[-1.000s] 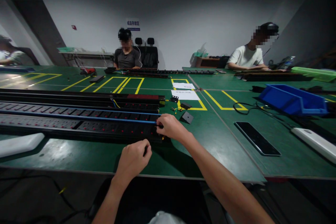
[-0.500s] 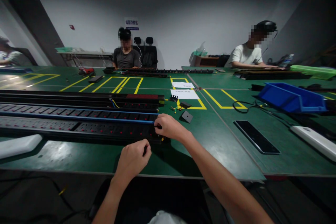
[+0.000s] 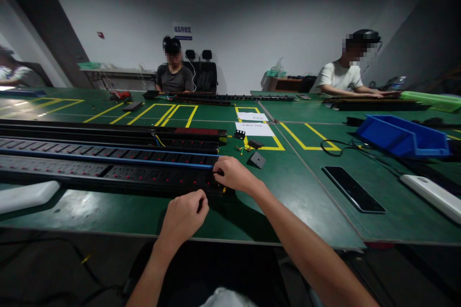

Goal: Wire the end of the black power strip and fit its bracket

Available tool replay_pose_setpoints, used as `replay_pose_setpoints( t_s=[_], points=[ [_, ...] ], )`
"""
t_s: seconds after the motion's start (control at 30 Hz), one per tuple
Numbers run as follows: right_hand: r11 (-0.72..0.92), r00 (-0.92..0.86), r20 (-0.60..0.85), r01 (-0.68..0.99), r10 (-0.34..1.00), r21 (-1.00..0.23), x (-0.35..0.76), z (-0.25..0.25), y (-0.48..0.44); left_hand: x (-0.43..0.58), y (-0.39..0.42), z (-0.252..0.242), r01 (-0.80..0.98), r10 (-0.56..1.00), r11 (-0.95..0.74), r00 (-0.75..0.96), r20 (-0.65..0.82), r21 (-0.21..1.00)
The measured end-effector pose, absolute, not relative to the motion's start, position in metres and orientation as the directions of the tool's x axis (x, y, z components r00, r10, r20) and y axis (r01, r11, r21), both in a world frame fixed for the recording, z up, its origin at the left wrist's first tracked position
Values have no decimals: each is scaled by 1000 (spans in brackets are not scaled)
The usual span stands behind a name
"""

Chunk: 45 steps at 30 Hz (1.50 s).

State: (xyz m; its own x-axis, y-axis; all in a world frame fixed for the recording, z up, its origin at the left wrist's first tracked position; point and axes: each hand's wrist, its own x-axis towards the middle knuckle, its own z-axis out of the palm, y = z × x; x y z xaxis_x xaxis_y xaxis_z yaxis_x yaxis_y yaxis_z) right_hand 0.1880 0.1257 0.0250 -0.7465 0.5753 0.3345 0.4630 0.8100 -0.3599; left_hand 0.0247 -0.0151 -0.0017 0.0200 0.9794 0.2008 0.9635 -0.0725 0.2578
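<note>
Several long black power strips (image 3: 108, 172) with red switch lights lie side by side on the green table (image 3: 295, 201). A blue wire (image 3: 108, 158) runs along the near strip. My right hand (image 3: 236, 175) is closed at that strip's right end, pinching the end of the blue wire. My left hand (image 3: 183, 218) is curled into a fist against the near side of the same end, gripping a small dark thing I cannot make out.
A black end cap (image 3: 257, 159) and small parts lie right of the strips. A dark phone (image 3: 353, 189), a white bar (image 3: 432, 194), a black cable (image 3: 331, 146) and a blue bin (image 3: 403, 136) sit to the right. Other people sit across the table.
Both hands stay at the strip's right end. The view shifted slightly; nothing else visibly moved.
</note>
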Motion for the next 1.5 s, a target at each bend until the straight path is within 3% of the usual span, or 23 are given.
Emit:
replay_pose_setpoints(
  t_s=[1.1,1.5],
  points=[
    [797,-711,369,481,598,-364,185,24,122,26,-15,0,966,982,-57,10,187,252],
    [791,-743,300,485,598,-373,192,30,121,26,-15,2,966,984,-57,12,176,254]
  ],
)
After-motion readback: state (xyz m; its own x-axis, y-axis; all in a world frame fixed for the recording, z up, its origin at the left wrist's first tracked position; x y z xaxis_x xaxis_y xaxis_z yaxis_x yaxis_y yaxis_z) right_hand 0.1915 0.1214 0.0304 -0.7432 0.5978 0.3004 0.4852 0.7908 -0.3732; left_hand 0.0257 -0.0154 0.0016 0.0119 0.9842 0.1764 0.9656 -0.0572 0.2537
